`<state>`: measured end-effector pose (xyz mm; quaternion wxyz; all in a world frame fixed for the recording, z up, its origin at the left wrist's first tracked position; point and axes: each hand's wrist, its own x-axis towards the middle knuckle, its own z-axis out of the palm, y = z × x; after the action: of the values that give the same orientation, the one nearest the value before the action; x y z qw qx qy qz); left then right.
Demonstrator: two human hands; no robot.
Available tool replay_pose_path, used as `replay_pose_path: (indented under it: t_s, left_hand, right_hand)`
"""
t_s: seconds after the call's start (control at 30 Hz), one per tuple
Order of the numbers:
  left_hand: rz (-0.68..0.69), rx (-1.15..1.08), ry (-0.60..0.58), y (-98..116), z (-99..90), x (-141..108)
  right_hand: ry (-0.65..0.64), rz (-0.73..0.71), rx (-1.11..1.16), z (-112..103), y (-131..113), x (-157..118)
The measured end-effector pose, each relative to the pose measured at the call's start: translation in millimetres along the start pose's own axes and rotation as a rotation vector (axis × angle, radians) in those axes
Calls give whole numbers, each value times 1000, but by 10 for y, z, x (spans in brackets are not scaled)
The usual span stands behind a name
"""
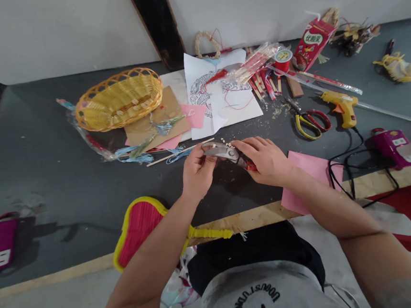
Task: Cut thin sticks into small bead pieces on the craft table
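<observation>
In front of you, the dark grey table (83, 193) is stretching from side to side. A white sheet with a line drawing (237, 108) is lying near its back, and a yellow woven basket (109, 97) is sitting to the left of it. A red fan with a yellow rim (141, 224) is lying partly under your left forearm, and a pink sheet (317, 173) is showing beneath your right one. A phone (160, 28) is leaning on the wall.

Your right hand (266, 160) is clamping its fingers on the red handle of the shears (227, 153), which are spanning the gap between your hands, over the middle of the table. Your left hand (197, 171) is bunching its fingers at the curved blade; whether they are gripping anything, I cannot tell. A yellow glue gun (345, 106) and scissors (312, 121) are lying to your right. Tiny pale bits (229, 145) are showing beside the blade.
</observation>
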<state>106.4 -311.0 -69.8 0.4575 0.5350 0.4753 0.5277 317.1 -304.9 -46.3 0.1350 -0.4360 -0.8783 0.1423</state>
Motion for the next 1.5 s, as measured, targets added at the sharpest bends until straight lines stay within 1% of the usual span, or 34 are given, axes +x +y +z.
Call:
replay_pose_path:
  t_s: [0.2,0.37,0.5,0.7,0.87,1.0,1.13,1.2,1.3,1.4,1.5]
  left_hand:
    - [86,175,36,57,-22,-27]
    - [73,205,-3,60,-23,-56]
    - [74,258,-14,80,-56,-47]
    - [22,195,-101,70,-120,-32]
    - [5,138,-127,49,-153,-35]
    - [1,145,-122,74,-140,-50]
    - [-2,124,-112,97,-89,-45]
    - [-9,85,-89,96,-62,-31]
    - [-9,48,-22,97,-39,-10]
    - [-6,116,30,116,-42,-6]
    - [0,163,18,140,-57,-15]
  right_hand:
    - [-15,19,40,-3,-25,-15]
    - [-57,44,2,-38,-46,-19]
    - [-51,54,-28,-31,-63,-6]
    - [-29,6,-41,-33,-18,4]
    - [-49,-20,28,-34,12,0]
    - [-66,-6,24,-47,-10,-10]
    - [-67,32,-18,-53,-35,-10]
    - [-53,48,-28,-40,-35,-3]
    - [-32,59,-30,-17,-23,9]
    - [-22,49,-27,-8,-13,12]
    - [-20,19,-29,-14,-12,7]
